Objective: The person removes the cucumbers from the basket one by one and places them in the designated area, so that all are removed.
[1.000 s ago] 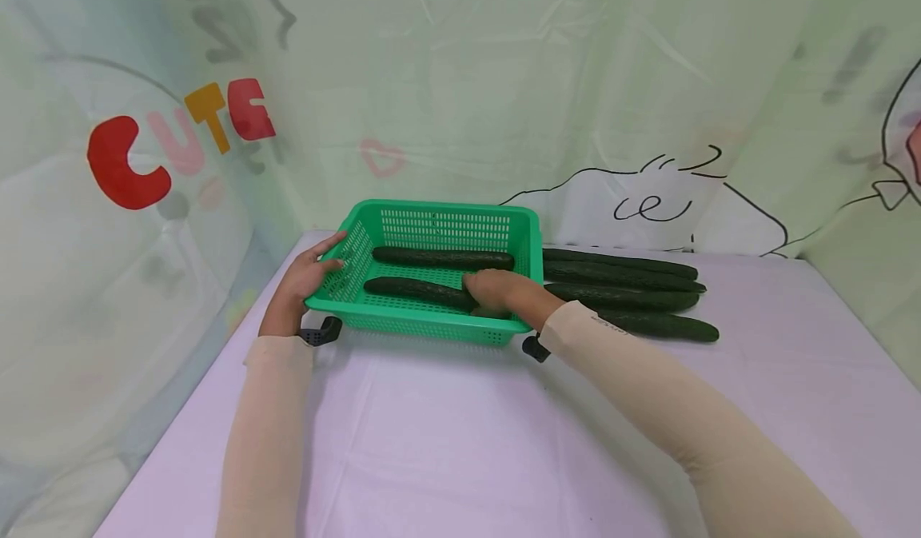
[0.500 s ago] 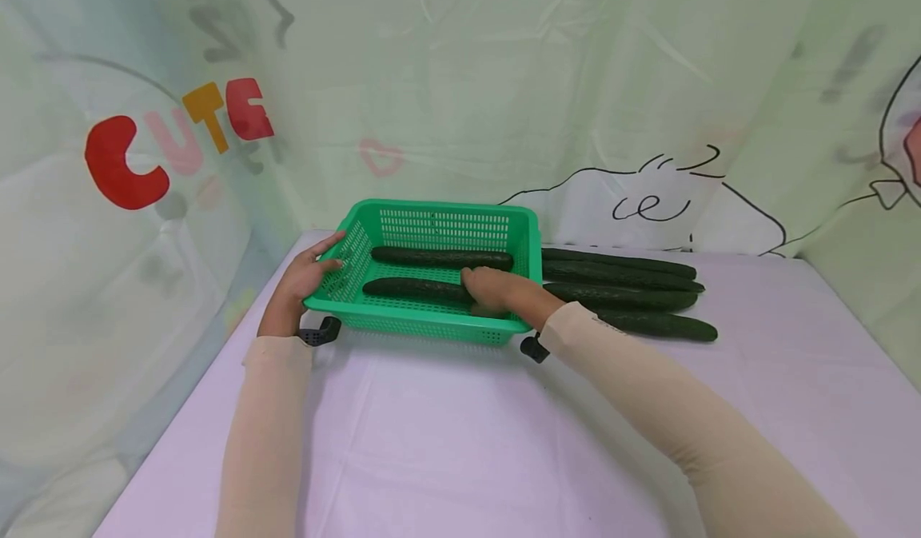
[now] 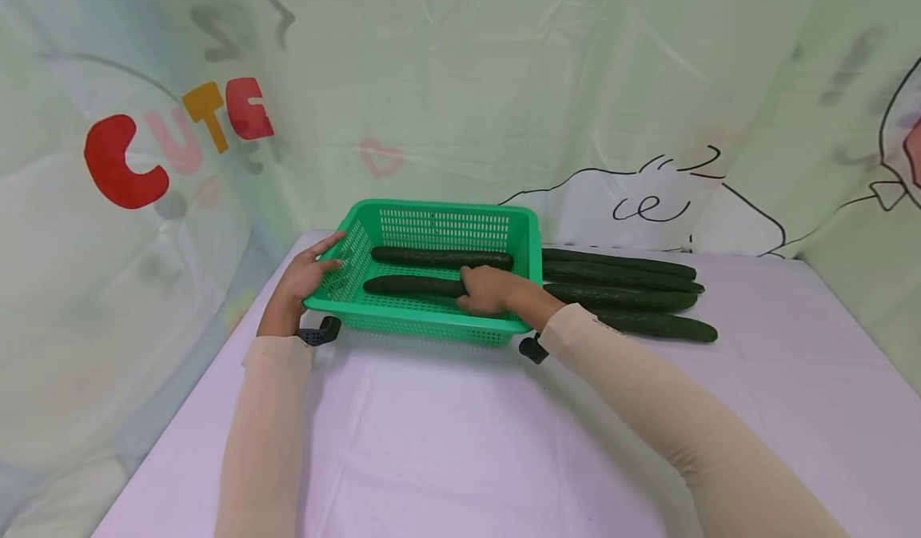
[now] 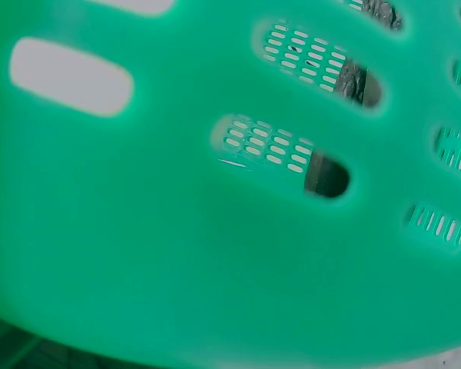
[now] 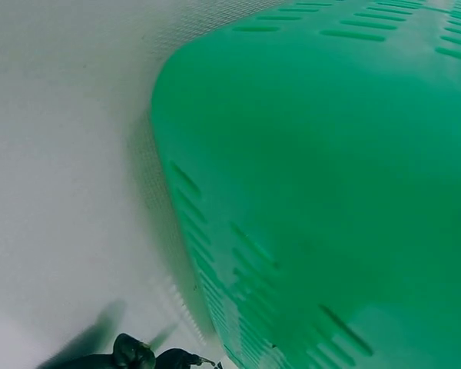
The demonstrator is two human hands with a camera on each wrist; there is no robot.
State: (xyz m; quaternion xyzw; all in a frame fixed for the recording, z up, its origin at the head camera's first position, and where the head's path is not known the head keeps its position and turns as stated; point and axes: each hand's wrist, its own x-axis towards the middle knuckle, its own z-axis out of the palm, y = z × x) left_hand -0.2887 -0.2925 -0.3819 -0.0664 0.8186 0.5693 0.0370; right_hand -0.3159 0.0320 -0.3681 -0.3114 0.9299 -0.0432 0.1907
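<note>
A green plastic basket [image 3: 432, 322] with slotted walls stands on the table, with two dark green cucumbers lying lengthwise inside. My left hand [image 3: 298, 278] holds the basket's left rim, the thumb over the edge; some of its fingers are hidden. Inside the basket, my right hand [image 3: 489, 288] grips the right end of the front cucumber [image 3: 410, 285]. The rear cucumber [image 3: 439, 257] lies along the back wall, apart from the hand. Close up, the left wrist view shows the basket wall [image 4: 177, 231], and the right wrist view its outer corner [image 5: 292, 154]; neither hand shows there.
Several more cucumbers [image 3: 626, 296] lie side by side on the table just right of the basket, partly behind the right forearm. A pale lilac cloth [image 3: 446, 442] covers the table. A printed curtain [image 3: 460, 82] hangs close behind.
In the basket, the right hand has shifted slightly and its thumb shows more clearly. The front cucumber's left part sits a touch higher in view. The left hand and basket stay put.
</note>
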